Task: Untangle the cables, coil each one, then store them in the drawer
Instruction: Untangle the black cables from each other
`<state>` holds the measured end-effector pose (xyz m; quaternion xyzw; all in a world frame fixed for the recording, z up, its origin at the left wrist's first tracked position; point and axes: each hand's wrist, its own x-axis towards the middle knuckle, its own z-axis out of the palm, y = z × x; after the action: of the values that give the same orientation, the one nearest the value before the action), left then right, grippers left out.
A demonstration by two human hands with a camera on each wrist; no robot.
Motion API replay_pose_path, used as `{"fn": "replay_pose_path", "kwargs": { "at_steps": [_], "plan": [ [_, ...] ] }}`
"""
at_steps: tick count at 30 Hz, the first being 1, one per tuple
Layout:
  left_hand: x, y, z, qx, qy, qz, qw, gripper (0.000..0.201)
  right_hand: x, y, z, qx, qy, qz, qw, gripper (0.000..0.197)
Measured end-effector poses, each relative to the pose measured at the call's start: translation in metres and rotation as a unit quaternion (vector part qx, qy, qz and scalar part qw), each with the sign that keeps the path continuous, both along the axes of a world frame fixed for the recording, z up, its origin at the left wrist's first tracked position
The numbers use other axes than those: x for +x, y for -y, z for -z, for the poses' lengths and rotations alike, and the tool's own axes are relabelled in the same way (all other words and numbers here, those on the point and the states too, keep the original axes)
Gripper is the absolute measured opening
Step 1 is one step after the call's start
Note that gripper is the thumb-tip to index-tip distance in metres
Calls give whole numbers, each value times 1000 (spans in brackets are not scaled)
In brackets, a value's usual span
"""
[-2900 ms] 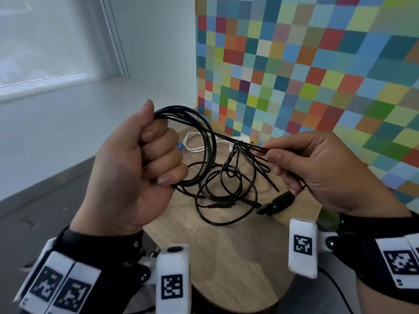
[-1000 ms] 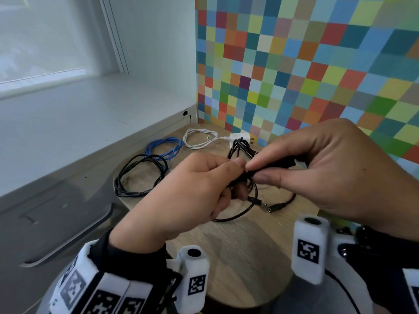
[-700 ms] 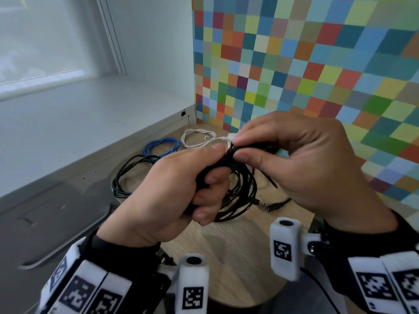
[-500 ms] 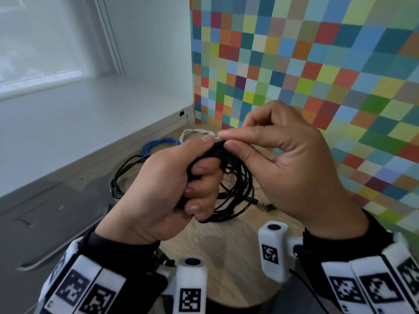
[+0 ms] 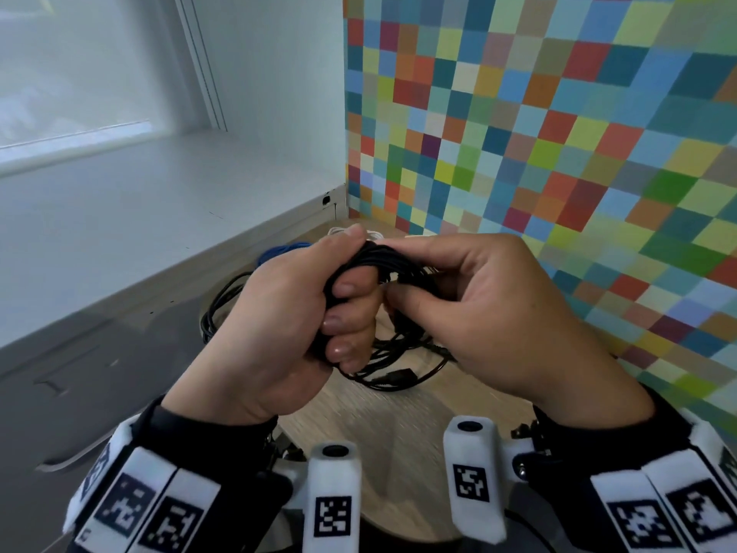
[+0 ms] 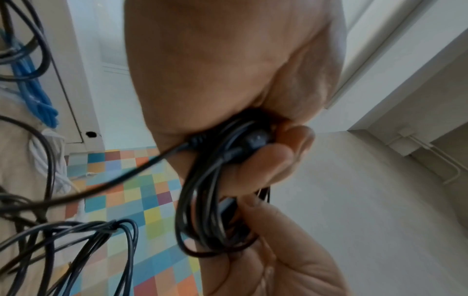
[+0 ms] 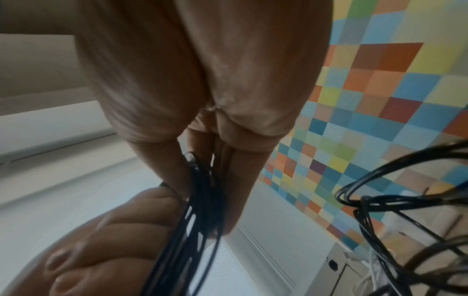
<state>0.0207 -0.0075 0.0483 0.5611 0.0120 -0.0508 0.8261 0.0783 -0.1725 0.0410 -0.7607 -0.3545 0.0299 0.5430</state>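
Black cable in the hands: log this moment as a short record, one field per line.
held item: black cable, bunched in loops
left hand: fingers curled round the loops
right hand: pinches the same bundle at its top
loose end: a plug hangs below the hands, over the wooden table
on the table: another black cable, a blue cable, a white cable behind the hands
drawer: closed, left of the table
stored so far: no cable in the drawer yet
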Motion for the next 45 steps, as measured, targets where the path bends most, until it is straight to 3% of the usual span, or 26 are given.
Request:
{"fn": "replay_pose_path", "kwargs": {
  "at_steps": [4, 7, 10, 14, 24, 28, 34, 36, 39, 45],
  "plan": [
    [2, 0, 3, 143, 31, -59, 987, 58, 3, 1, 3, 15, -35, 12, 999, 26],
    [6, -6, 7, 291, 72, -149, 942, 58, 3, 1, 5, 22, -74, -9, 997, 22],
    [4, -9, 7, 307, 128, -152, 931, 51, 2, -1, 6, 68, -121, -33, 990, 18],
    [0, -6, 3, 335, 145, -136, 921, 40, 4, -3, 6, 152, -164, -25, 974, 15],
    [2, -5, 9, 307, 147, -149, 928, 30, 9, -5, 14, 146, -176, -3, 974, 20],
    [3, -4, 7, 306, 144, -139, 931, 27, 8, -8, 13, 196, -247, -48, 948, 20],
    [6, -5, 13, 310, 161, -192, 917, 27, 7, -1, 5, 232, -317, -92, 915, 28],
    [8, -4, 15, 305, 164, -195, 918, 28, 4, -1, 3, 223, -294, -109, 923, 30],
    [9, 0, 16, 291, 169, -192, 922, 29, 2, -4, 6, 187, -212, -63, 957, 44],
    [10, -3, 17, 230, 152, -185, 943, 28, 0, -7, 7, 124, -3, 67, 990, 25]
  ]
}}
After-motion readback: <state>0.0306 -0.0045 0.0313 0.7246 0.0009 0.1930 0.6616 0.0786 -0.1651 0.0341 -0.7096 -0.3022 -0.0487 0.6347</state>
